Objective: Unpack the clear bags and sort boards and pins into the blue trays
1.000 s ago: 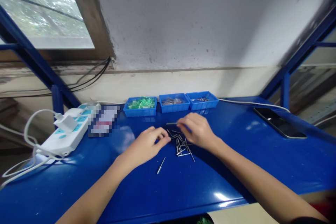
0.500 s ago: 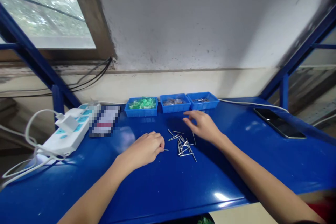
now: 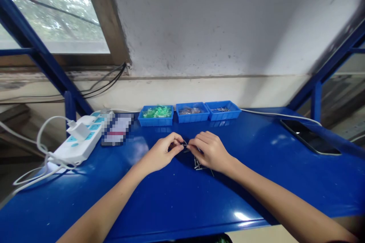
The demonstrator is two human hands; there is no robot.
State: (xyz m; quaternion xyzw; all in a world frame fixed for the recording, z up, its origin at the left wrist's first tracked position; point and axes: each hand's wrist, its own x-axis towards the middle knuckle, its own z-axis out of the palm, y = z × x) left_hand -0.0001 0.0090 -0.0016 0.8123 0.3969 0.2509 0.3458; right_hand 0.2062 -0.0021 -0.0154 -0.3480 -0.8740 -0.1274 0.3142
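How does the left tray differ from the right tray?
The left tray holds bright green pieces; the right tray holds thin silvery metal pins. The left tray looks heaped, the right tray sparse. Both are small blue trays in one row by the wall.

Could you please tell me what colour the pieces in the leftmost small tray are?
Green; the pieces in the leftmost tray show best in the head view.

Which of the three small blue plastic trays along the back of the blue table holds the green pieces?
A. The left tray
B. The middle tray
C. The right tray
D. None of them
A: the green pieces lie in the left small blue plastic tray; the middle tray holds greyish parts and the right tray thin metal pins.
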